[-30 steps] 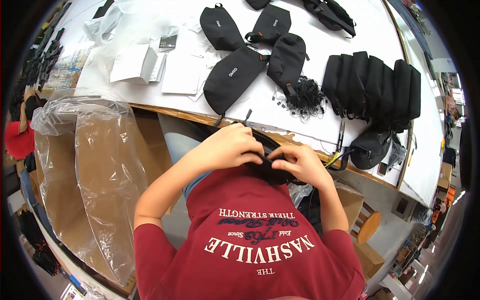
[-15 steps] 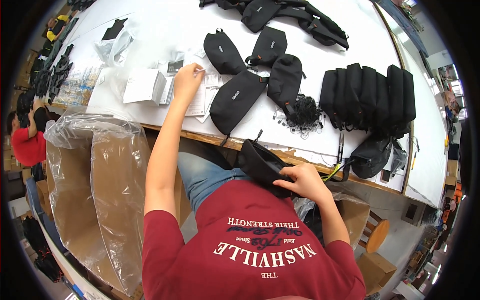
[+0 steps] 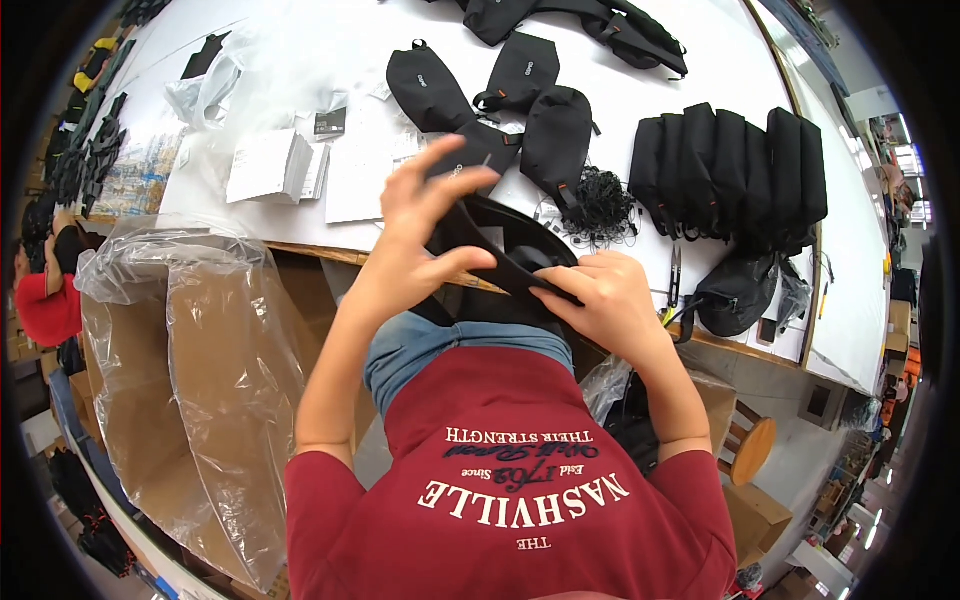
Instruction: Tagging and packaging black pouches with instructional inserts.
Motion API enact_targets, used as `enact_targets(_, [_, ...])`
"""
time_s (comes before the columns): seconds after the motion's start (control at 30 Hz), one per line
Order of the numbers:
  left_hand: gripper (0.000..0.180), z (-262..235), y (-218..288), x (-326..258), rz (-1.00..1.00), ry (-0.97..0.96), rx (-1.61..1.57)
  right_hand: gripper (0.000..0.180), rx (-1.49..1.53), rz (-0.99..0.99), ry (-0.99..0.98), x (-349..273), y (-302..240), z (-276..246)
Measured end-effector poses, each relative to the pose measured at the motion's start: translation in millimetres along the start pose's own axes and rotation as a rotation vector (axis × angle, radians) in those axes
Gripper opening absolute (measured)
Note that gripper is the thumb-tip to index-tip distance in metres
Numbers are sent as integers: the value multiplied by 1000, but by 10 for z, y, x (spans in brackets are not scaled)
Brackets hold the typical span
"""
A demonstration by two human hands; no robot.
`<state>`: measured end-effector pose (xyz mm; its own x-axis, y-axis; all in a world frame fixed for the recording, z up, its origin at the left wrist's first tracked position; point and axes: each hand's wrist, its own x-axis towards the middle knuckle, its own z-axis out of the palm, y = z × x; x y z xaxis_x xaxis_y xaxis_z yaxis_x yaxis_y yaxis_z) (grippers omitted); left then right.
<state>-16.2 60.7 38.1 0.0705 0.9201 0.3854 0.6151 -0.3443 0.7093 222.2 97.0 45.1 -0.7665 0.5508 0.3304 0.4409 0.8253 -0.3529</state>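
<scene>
A black fabric bag point(image 3: 497, 238) is held at the table's front edge, its mouth turned up so that the dark inside shows. My right hand point(image 3: 605, 300) pinches the bag's rim between thumb and fingers. My left hand point(image 3: 415, 240) is at the other side of the mouth, fingers spread and partly blurred; whether it touches the fabric I cannot tell. Beyond the hands lie several black pouches point(image 3: 557, 140) on the white table, one partly hidden behind my left hand. A tangle of black cords point(image 3: 600, 205) rests right of them.
Stacked white cards point(image 3: 268, 167) and loose papers lie at left. A row of black bags point(image 3: 730, 172) stands at right, near scissors point(image 3: 675, 268) and a black bag point(image 3: 735, 297). Below the table's left edge is a plastic-lined cardboard box point(image 3: 190, 390). A wooden stool point(image 3: 754, 450) stands at lower right.
My left hand has come from the papers back toward me to the bag's mouth. The bag has been raised and tilted, with my right hand still gripping its rim.
</scene>
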Motion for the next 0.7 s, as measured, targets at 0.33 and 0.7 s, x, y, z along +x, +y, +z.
enact_targets(0.33, [42, 785, -132, -561, -471, 420, -1510, 14, 266, 159, 250, 132, -279, 68])
enact_targets(0.7, [29, 515, -34, -380, -533, 478, -1408, 15, 510, 461, 344, -51, -203, 410])
